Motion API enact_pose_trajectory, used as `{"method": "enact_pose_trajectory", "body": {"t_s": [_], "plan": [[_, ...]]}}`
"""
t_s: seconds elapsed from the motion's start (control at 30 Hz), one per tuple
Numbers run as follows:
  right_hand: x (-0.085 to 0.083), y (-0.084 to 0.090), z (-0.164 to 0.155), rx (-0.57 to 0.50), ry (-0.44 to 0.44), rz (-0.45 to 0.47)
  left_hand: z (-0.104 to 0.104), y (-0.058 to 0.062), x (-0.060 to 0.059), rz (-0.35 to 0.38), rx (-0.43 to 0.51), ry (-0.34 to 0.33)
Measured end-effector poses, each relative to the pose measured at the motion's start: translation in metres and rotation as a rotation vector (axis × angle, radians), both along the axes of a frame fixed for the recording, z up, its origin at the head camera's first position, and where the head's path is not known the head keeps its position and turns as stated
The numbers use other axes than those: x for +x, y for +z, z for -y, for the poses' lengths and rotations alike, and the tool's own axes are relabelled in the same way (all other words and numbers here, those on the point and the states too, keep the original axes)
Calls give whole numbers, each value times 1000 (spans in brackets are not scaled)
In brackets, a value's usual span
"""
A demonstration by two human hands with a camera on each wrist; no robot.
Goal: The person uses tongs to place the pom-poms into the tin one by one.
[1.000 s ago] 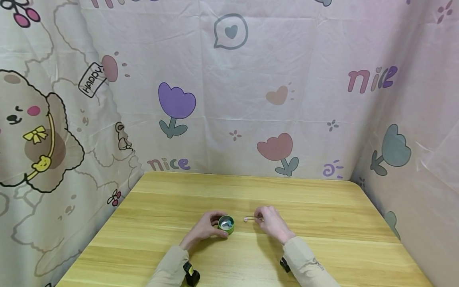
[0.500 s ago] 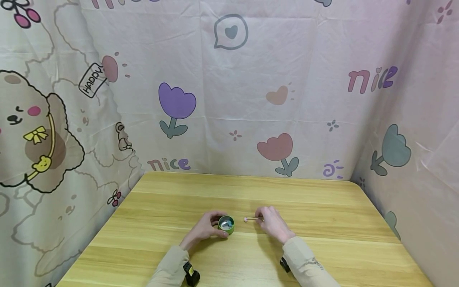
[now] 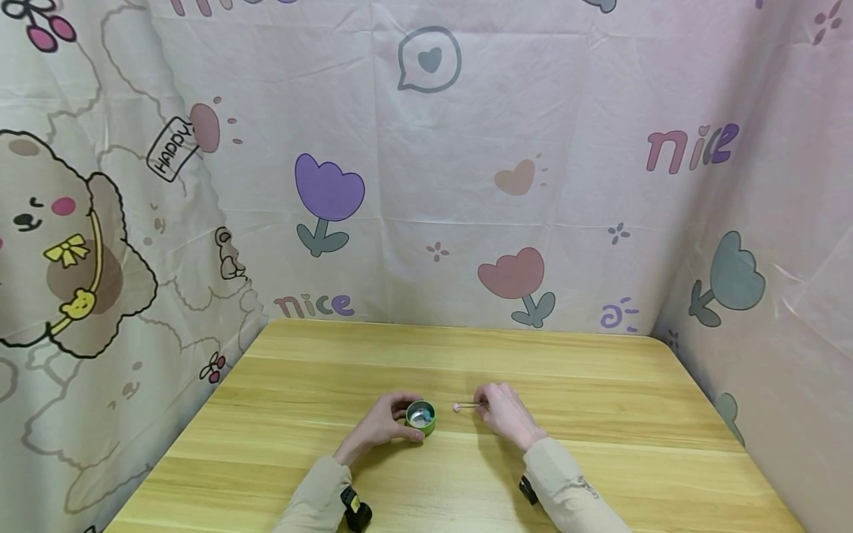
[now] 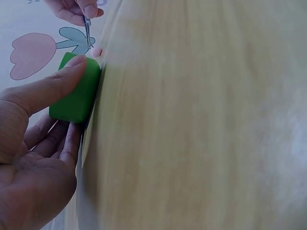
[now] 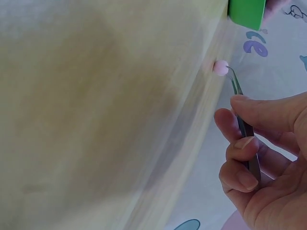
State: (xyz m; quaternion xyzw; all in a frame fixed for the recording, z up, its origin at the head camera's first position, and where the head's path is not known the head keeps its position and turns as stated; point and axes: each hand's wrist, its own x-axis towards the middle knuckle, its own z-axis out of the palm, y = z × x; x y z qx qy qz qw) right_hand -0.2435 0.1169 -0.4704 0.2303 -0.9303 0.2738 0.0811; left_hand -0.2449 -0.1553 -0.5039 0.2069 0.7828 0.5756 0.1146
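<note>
A small round green tin (image 3: 420, 419) stands on the table with its silvery inside showing and something bluish in it. My left hand (image 3: 386, 422) holds the tin from the left, thumb on the near side and fingers on the far side; the left wrist view shows the thumb (image 4: 72, 72) along its green wall. To the right, my right hand (image 3: 508, 416) grips metal tweezers (image 5: 245, 129) with bent tips pointing left. At those tips is a small pale pink ball (image 5: 220, 68), low at the table surface, a short gap right of the tin.
The wood-grain table (image 3: 373, 355) runs back to a printed cloth (image 3: 426, 185) hanging behind and on both sides. Black wrist cameras (image 3: 356, 509) are strapped below both beige sleeves (image 3: 566, 481).
Almost nothing differs: both hands, the tin, the tweezers and the pink ball keep nearly the same places. The right sleeve has shifted very slightly left.
</note>
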Motion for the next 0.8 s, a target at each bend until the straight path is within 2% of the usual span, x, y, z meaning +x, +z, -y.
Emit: {"method": "enact_pose_trajectory", "body": {"t_s": [0.8], "plan": [[0, 1, -1, -37, -13, 36, -1, 4, 3, 0, 7, -2]]}}
